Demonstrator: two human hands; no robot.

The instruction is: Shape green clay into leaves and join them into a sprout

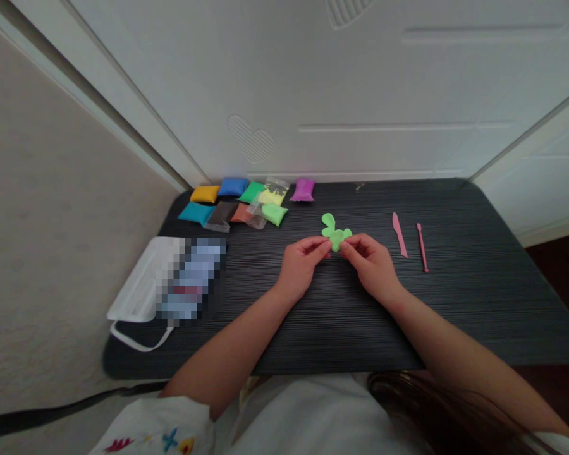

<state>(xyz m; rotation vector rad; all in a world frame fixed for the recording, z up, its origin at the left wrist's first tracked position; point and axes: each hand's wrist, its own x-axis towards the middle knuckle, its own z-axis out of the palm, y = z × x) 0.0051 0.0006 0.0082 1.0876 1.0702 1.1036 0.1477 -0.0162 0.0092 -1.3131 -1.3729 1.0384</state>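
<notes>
Between my hands is a flat piece of light green modelling clay [337, 239], rounded in outline, pinched at its two lower sides. My left hand [303, 262] grips its left edge between thumb and fingers. On the opposite side my right hand [372, 264] pinches the right edge the same way. Just behind it, more light green clay pieces [329, 221] with rounded, petal-like shapes show on the table; whether they join the held piece I cannot tell. Some of the clay is hidden by my fingertips.
On the dark table [265, 335], a pink clay knife [399, 235] and a thin pink modelling tool [422, 248] lie at right. Several coloured clay packets [234, 187] sit at back left, with a purple packet [304, 189] beside them. A white face mask [145, 278] adjoins a blurred-out phone [192, 278].
</notes>
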